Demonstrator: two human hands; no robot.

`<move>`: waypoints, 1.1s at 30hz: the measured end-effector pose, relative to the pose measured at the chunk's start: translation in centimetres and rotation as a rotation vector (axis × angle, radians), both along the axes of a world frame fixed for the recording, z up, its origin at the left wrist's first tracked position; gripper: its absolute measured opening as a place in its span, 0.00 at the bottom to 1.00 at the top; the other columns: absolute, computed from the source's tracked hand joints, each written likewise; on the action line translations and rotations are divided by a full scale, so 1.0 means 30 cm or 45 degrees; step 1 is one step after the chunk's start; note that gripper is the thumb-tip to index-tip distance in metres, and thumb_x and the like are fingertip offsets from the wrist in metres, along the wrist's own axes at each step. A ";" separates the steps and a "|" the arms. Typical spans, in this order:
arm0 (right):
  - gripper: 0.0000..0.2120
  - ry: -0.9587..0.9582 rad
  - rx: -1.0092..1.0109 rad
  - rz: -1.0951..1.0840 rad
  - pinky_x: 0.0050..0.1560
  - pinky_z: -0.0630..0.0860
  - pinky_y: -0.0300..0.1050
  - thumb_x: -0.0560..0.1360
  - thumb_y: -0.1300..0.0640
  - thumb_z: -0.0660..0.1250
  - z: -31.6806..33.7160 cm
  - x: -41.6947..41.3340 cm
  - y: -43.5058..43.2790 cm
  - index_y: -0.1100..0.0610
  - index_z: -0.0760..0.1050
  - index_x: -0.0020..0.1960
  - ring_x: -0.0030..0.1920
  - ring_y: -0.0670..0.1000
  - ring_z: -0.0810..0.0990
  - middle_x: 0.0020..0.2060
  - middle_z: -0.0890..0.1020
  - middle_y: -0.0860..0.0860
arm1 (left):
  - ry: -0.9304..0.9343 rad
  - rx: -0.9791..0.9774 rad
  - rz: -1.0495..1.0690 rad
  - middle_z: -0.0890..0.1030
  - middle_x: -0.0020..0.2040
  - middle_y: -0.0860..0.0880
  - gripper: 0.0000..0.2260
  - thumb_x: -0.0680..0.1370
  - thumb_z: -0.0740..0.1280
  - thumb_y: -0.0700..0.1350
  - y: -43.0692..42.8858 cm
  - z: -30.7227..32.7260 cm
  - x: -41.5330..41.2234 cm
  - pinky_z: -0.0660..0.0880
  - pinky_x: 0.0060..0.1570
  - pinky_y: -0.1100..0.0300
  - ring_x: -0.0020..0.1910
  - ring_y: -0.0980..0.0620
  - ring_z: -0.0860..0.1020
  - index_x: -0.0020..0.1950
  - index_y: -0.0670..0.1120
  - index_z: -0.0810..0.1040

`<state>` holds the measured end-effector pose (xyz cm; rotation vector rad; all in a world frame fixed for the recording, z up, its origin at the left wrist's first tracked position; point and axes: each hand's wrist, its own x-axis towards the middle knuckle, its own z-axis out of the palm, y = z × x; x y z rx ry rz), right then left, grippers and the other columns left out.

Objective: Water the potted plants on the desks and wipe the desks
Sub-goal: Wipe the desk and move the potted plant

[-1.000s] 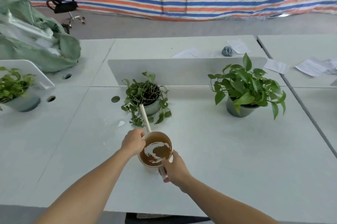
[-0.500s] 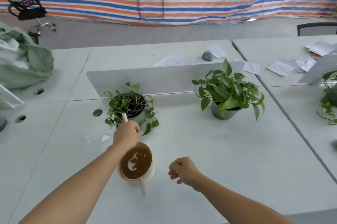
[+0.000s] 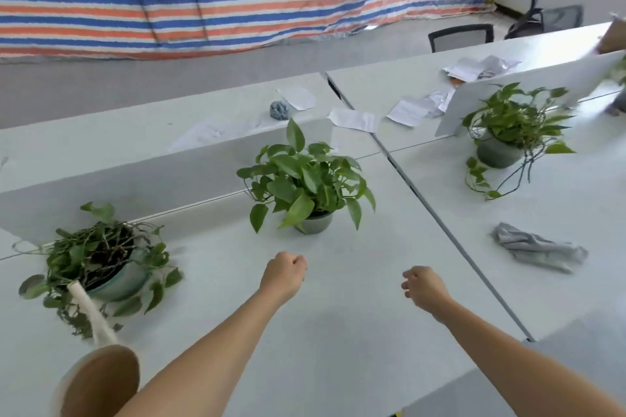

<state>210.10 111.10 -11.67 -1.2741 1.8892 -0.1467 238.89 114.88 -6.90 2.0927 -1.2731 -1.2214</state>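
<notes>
Both hands hover over the white desk (image 3: 338,342) at centre frame. The left hand (image 3: 284,272) is clenched in a fist, and the right hand (image 3: 423,287) is loosely curled, grasping nothing. The white watering can (image 3: 98,379) sits at lower left, its spout tip by the trailing pothos (image 3: 98,254). A fuller pothos (image 3: 305,179) stands at centre and a third pothos (image 3: 508,131) at upper right. The grey rag (image 3: 538,247) lies crumpled at right. Print on the scattered papers (image 3: 352,120) is too blurred to read.

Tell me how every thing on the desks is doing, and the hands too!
watering can, upright, nobody holding it
left hand, curled in a fist, empty
right hand, loosely curled, empty
grey cloth, crumpled, lying untouched
middle plant, upright, leafy
left plant, upright, straggly
right plant, upright, vines sprawling
</notes>
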 end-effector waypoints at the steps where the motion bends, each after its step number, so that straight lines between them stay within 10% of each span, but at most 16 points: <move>1: 0.12 0.077 -0.034 -0.046 0.46 0.73 0.48 0.77 0.68 0.59 -0.017 -0.109 -0.052 0.66 0.79 0.56 0.50 0.58 0.81 0.53 0.83 0.60 | -0.009 0.015 -0.042 0.74 0.35 0.46 0.12 0.78 0.58 0.47 -0.051 -0.030 -0.088 0.65 0.37 0.57 0.34 0.49 0.70 0.37 0.45 0.72; 11: 0.26 0.675 -0.153 -0.270 0.70 0.66 0.57 0.78 0.55 0.64 -0.130 -0.929 -0.421 0.56 0.64 0.75 0.74 0.61 0.63 0.74 0.65 0.58 | -0.174 0.055 -0.347 0.62 0.28 0.51 0.18 0.79 0.58 0.45 -0.372 -0.204 -0.657 0.57 0.33 0.56 0.30 0.49 0.61 0.31 0.48 0.58; 15: 0.10 0.774 0.027 -0.109 0.57 0.73 0.50 0.76 0.52 0.61 -0.147 -0.991 -0.494 0.52 0.79 0.52 0.58 0.59 0.78 0.54 0.81 0.57 | -0.243 0.112 -0.347 0.65 0.27 0.51 0.18 0.79 0.59 0.46 -0.421 -0.255 -0.742 0.58 0.32 0.56 0.30 0.48 0.64 0.30 0.47 0.60; 22: 0.26 0.087 -0.260 0.049 0.32 0.65 0.47 0.78 0.42 0.64 -0.069 -0.661 -0.518 0.60 0.71 0.31 0.32 0.54 0.73 0.26 0.73 0.50 | -0.280 0.152 -0.287 0.70 0.29 0.50 0.16 0.80 0.60 0.47 -0.429 -0.264 -0.723 0.61 0.32 0.57 0.30 0.49 0.67 0.32 0.46 0.66; 28: 0.22 -0.886 -0.165 -0.345 0.39 0.74 0.43 0.84 0.49 0.60 0.066 -0.428 -0.443 0.66 0.79 0.44 0.35 0.48 0.78 0.34 0.80 0.52 | -0.282 0.126 -0.159 0.68 0.28 0.51 0.17 0.81 0.60 0.46 -0.347 -0.246 -0.599 0.61 0.31 0.58 0.29 0.52 0.66 0.32 0.45 0.66; 31: 0.19 -0.796 -0.058 -0.411 0.45 0.75 0.48 0.84 0.49 0.58 0.021 -0.415 -0.389 0.61 0.80 0.45 0.42 0.52 0.80 0.38 0.81 0.53 | -0.336 0.134 -0.075 0.69 0.28 0.51 0.17 0.80 0.60 0.47 -0.264 -0.252 -0.517 0.61 0.31 0.58 0.29 0.51 0.67 0.32 0.46 0.66; 33: 0.13 -0.250 -0.103 -0.127 0.49 0.74 0.50 0.82 0.48 0.58 -0.032 -0.438 -0.349 0.55 0.78 0.52 0.50 0.55 0.79 0.45 0.82 0.53 | -0.407 0.132 -0.015 0.72 0.31 0.50 0.14 0.80 0.60 0.46 -0.208 -0.262 -0.452 0.64 0.32 0.58 0.32 0.49 0.71 0.34 0.46 0.69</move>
